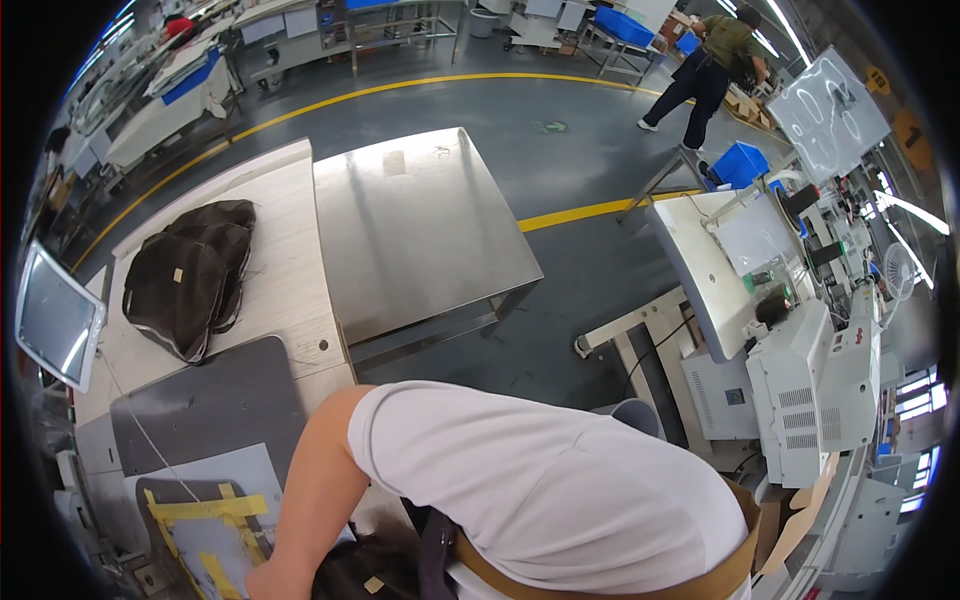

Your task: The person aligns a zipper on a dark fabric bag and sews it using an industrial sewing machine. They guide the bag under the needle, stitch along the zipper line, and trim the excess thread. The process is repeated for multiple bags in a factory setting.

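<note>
- Head view: the left hand rests at the lower edge beside a dark fabric piece; its grip cannot be told, perhaps only touching.
- The right hand is out of sight.
- Left of that fabric lies a grey template with yellow tape.
- Beyond it, a stack of dark fabric pieces sits on the wooden table.

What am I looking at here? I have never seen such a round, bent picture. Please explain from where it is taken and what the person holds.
There is no machine holding anything; a person wears a wide camera on the head, looking down, so straight edges bend near the rim. The white shape low in the middle is the person's own shoulder and sleeve. The left hand reaches down at the bottom edge, beside a dark fabric piece; whether it grips it cannot be told. The right hand is out of view. On the wooden table lies a pile of dark brown fabric pieces; beside it stands a bare steel table. A grey board with yellow tape lies near the hand. Another person works far behind.
</note>
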`<action>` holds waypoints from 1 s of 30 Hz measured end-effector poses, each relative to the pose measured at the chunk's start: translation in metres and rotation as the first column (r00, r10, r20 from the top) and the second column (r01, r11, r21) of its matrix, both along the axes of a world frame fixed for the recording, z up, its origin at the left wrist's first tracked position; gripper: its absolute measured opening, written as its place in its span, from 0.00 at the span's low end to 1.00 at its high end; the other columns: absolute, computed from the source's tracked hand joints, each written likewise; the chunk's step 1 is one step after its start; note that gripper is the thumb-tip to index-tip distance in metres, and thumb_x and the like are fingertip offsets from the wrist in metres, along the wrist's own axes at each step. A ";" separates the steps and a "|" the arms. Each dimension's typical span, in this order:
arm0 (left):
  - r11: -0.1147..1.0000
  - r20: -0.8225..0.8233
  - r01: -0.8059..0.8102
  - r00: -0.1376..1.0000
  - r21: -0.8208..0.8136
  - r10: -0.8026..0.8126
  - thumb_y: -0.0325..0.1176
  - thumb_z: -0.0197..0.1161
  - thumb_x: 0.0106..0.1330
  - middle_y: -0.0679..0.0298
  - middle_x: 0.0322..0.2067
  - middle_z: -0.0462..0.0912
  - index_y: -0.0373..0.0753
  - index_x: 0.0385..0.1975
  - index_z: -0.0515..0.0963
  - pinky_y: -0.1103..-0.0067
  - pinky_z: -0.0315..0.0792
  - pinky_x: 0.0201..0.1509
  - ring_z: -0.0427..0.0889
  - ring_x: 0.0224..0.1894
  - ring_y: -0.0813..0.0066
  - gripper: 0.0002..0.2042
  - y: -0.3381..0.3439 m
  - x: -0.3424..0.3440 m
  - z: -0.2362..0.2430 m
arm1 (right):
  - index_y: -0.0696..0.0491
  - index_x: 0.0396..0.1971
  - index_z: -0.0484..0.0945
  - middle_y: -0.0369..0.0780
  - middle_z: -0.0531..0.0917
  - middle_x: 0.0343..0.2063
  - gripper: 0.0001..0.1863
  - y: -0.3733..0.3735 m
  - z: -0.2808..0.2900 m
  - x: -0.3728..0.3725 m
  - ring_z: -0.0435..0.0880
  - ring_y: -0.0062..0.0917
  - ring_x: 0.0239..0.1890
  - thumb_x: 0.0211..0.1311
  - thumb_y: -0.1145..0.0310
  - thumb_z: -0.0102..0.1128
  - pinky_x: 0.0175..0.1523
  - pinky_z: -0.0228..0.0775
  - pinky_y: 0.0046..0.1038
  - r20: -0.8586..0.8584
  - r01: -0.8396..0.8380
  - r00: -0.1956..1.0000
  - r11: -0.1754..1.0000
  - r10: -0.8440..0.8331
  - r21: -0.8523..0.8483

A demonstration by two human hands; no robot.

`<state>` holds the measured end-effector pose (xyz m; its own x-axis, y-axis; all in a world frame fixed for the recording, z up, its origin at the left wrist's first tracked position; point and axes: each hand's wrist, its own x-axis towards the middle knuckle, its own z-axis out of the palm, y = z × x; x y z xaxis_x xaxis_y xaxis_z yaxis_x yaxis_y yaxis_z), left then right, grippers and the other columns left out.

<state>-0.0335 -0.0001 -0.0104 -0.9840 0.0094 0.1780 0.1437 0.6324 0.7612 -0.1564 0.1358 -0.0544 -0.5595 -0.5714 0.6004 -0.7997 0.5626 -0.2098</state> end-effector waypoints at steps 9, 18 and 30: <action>0.996 -0.131 0.069 0.988 -0.056 -0.075 0.40 0.68 0.59 0.57 0.22 0.76 0.30 0.24 0.75 0.71 0.69 0.34 0.70 0.26 0.66 0.17 -0.002 -0.001 0.001 | 0.52 0.28 0.80 0.43 0.83 0.24 0.23 0.006 0.030 0.013 0.82 0.39 0.28 0.65 0.47 0.45 0.31 0.71 0.38 0.228 -0.058 0.972 0.998 0.058 -0.004; 0.996 -0.308 0.081 0.947 -0.038 -0.089 0.42 0.68 0.60 0.59 0.18 0.72 0.31 0.20 0.72 0.71 0.66 0.28 0.67 0.21 0.68 0.20 -0.006 -0.004 -0.008 | 0.46 0.24 0.82 0.38 0.84 0.20 0.21 0.014 0.015 -0.002 0.84 0.37 0.26 0.53 0.42 0.56 0.28 0.72 0.39 0.104 0.029 0.994 0.999 -0.030 0.016; 0.999 -0.244 0.007 0.970 -0.034 -0.015 0.41 0.66 0.62 0.57 0.22 0.75 0.30 0.27 0.74 0.71 0.68 0.35 0.69 0.26 0.67 0.17 -0.020 -0.001 -0.008 | 0.45 0.25 0.81 0.38 0.84 0.23 0.23 0.029 0.018 -0.011 0.84 0.37 0.29 0.58 0.40 0.52 0.29 0.73 0.38 0.108 -0.020 0.994 0.999 0.015 0.046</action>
